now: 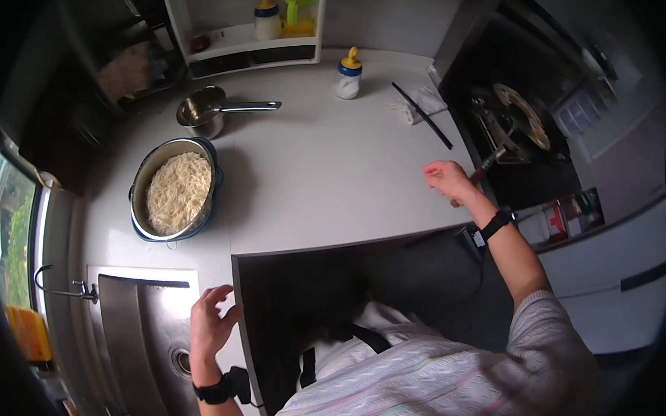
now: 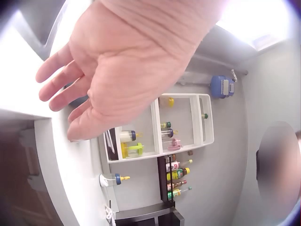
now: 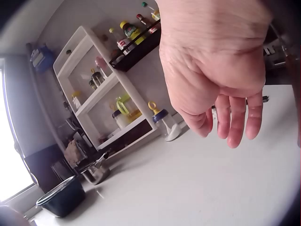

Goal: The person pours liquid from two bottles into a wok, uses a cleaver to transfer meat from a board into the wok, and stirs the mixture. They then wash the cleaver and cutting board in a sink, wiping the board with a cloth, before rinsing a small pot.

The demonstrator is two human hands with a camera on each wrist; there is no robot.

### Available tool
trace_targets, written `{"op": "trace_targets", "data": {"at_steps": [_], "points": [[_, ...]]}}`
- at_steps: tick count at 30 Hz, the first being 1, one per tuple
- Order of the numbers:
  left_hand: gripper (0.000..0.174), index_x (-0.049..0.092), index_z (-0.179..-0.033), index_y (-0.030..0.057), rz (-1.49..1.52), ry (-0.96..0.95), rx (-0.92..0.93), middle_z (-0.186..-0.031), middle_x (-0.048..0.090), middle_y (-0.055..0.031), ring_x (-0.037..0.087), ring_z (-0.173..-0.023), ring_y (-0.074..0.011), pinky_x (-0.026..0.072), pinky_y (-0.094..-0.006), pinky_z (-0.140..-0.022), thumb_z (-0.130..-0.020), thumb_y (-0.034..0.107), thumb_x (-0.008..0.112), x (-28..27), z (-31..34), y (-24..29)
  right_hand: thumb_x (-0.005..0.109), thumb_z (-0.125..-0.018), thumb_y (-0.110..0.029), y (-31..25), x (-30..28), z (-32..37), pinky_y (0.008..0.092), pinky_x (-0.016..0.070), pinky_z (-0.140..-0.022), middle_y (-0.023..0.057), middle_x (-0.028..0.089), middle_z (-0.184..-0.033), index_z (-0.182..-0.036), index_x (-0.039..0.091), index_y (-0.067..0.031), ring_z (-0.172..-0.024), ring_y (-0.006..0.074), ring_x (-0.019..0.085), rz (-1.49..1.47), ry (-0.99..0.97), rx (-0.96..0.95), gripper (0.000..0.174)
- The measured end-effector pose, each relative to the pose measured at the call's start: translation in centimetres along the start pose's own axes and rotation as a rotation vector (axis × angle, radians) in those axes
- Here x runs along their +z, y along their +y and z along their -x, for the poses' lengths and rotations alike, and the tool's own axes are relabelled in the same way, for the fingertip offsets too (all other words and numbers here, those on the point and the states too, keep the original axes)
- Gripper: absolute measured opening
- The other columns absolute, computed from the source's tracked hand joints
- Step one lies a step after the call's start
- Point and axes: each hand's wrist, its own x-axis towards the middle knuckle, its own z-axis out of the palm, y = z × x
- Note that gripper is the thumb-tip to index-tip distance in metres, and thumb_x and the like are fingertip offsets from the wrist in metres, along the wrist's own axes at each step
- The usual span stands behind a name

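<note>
My left hand (image 1: 213, 321) hovers by the counter's front edge beside the sink, holding nothing; its palm and loosely bent fingers (image 2: 63, 84) show in the left wrist view. Over the right part of the counter, my right hand (image 1: 451, 182) hangs with relaxed, empty fingers. It is nearest to the brown handle (image 1: 489, 164) of a pan on the stove. Pale noodles (image 1: 178, 192) fill an oval strainer basket set in a blue tub (image 1: 216, 176) at the left. Behind the tub stands a steel saucepan (image 1: 203, 124), its handle pointing right.
Black chopsticks (image 1: 422, 115) lie across a folded white cloth (image 1: 418, 107). A seasoning jar (image 1: 349, 77) with a blue and yellow lid stands at the back, beside a white shelf (image 1: 248, 44). The steel sink (image 1: 144, 313) is front left, the stove (image 1: 525, 177) at right.
</note>
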Motion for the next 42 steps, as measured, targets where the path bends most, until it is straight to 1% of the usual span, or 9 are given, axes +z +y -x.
{"op": "trace_targets", "data": {"at_steps": [7, 14, 21, 24, 27, 29, 33, 37, 42], "points": [[0.034, 0.064, -0.105, 0.0033, 0.098, 0.075, 0.044, -0.090, 0.064, -0.0135, 0.063, -0.082, -0.0240, 0.0500, -0.0320, -0.071, -0.072, 0.010, 0.070, 7.2, -7.5, 5.3, 0.061, -0.079, -0.011, 1.7, -1.0, -7.5, 0.0261, 0.0482, -0.060, 0.0077, 0.065, -0.092, -0.108, 0.062, -0.0014, -0.073, 0.0137, 0.062, -0.090, -0.142, -0.095, 0.031], [0.034, 0.064, -0.105, 0.0038, 0.079, 0.000, 0.007, -0.093, 0.065, -0.0147, 0.064, -0.085, -0.0255, 0.0502, -0.0341, -0.073, -0.074, 0.018, 0.069, 10.2, -10.3, 9.5, 0.060, -0.087, -0.021, -9.5, 4.3, -11.4, 0.0233, 0.0447, -0.058, 0.0036, 0.063, -0.091, -0.111, 0.058, -0.0018, -0.080, 0.0100, 0.061, -0.352, -0.523, -0.300, 0.031], [0.035, 0.063, -0.107, 0.0047, 0.019, -0.041, 0.005, -0.093, 0.063, -0.0149, 0.063, -0.087, -0.0281, 0.0508, -0.0358, -0.076, -0.075, 0.017, 0.068, 8.7, -7.2, 8.8, 0.067, -0.074, -0.033, -21.6, 16.8, -20.1, 0.0354, 0.0509, -0.073, 0.0173, 0.066, -0.098, -0.110, 0.061, -0.0013, -0.084, 0.0293, 0.065, -0.098, 0.018, -0.714, 0.048], [0.035, 0.062, -0.109, 0.0050, 0.063, -0.036, -0.037, -0.096, 0.062, -0.0139, 0.063, -0.087, -0.0281, 0.0512, -0.0361, -0.076, -0.076, 0.016, 0.068, 6.7, -4.5, 6.7, 0.069, -0.072, -0.033, -23.9, 20.4, -21.5, 0.0351, 0.0524, -0.066, 0.0166, 0.066, -0.095, -0.114, 0.058, -0.0005, -0.076, 0.0264, 0.066, -0.021, -0.027, -0.728, 0.054], [0.036, 0.061, -0.110, 0.0052, 0.098, -0.018, -0.088, -0.098, 0.061, -0.0132, 0.063, -0.088, -0.0281, 0.0514, -0.0367, -0.076, -0.076, 0.016, 0.068, 4.4, -1.7, 4.3, 0.070, -0.071, -0.033, -27.2, 20.1, -18.7, 0.0344, 0.0515, -0.055, 0.0139, 0.066, -0.087, -0.117, 0.055, 0.0002, -0.065, 0.0234, 0.064, 0.187, -0.346, -0.415, 0.060], [0.035, 0.061, -0.110, 0.0057, 0.098, 0.005, -0.070, -0.098, 0.061, -0.0135, 0.063, -0.087, -0.0283, 0.0512, -0.0371, -0.076, -0.077, 0.016, 0.067, 2.8, 0.3, 2.7, 0.070, -0.072, -0.032, -27.3, 21.7, -19.2, 0.0337, 0.0456, -0.045, 0.0092, 0.064, -0.074, -0.104, 0.062, -0.0017, -0.057, 0.0185, 0.059, 0.201, -0.297, -0.440, 0.045], [0.034, 0.060, -0.109, 0.0060, 0.085, 0.081, -0.118, -0.099, 0.061, -0.0137, 0.062, -0.088, -0.0298, 0.0505, -0.0374, -0.076, -0.078, 0.017, 0.066, 0.5, 4.2, -0.2, 0.069, -0.074, -0.029, -28.7, 22.3, -17.7, 0.0327, 0.0392, -0.048, 0.0052, 0.055, -0.059, -0.071, 0.060, -0.0024, -0.052, 0.0135, 0.048, -0.012, -0.153, -0.614, 0.028], [0.032, 0.060, -0.108, 0.0067, 0.060, 0.179, -0.191, -0.102, 0.060, -0.0144, 0.059, -0.091, -0.0325, 0.0486, -0.0381, -0.080, -0.078, 0.016, 0.065, -0.7, 8.0, -1.3, 0.069, -0.077, -0.024, -33.5, 21.0, -12.0, 0.0309, 0.0324, -0.049, 0.0017, 0.042, -0.055, -0.066, 0.050, -0.0011, -0.054, 0.0107, 0.036, 0.032, -0.064, -0.994, 0.032], [0.043, 0.057, -0.110, 0.0067, -0.195, 0.729, -0.123, -0.115, 0.053, -0.0172, 0.054, -0.102, -0.0356, 0.0469, -0.0400, -0.084, -0.069, 0.005, 0.069, -1.4, 12.6, -1.1, 0.065, -0.084, -0.017, -37.4, 23.0, 1.7, 0.0199, 0.0330, -0.048, -0.0063, 0.045, -0.061, -0.088, 0.060, 0.0007, -0.054, 0.0041, 0.038, -0.129, -0.682, -1.046, 0.019]]}}
